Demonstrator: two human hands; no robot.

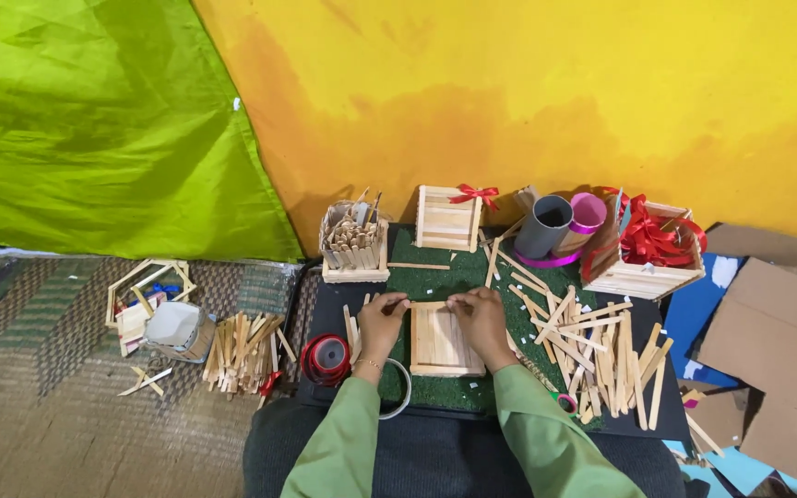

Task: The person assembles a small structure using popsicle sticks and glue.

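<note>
A square panel of wooden craft sticks (439, 339) lies flat on a green mat (454, 277). My left hand (382, 318) rests at the panel's upper left corner. My right hand (481, 318) rests at its upper right corner. Between them the fingertips pinch one thin stick (428, 304) lying along the panel's top edge. Both arms wear green sleeves. Loose craft sticks (601, 355) lie scattered just right of my right hand.
A red ribbon roll (327, 358) and a white ring (402, 392) sit by my left wrist. Behind stand a stick-filled box (354, 244), a small crate with a red bow (447, 218), grey and pink tubes (560, 226), and a ribboned crate (646, 249). More sticks (240, 350) lie left; cardboard (777, 350) lies right.
</note>
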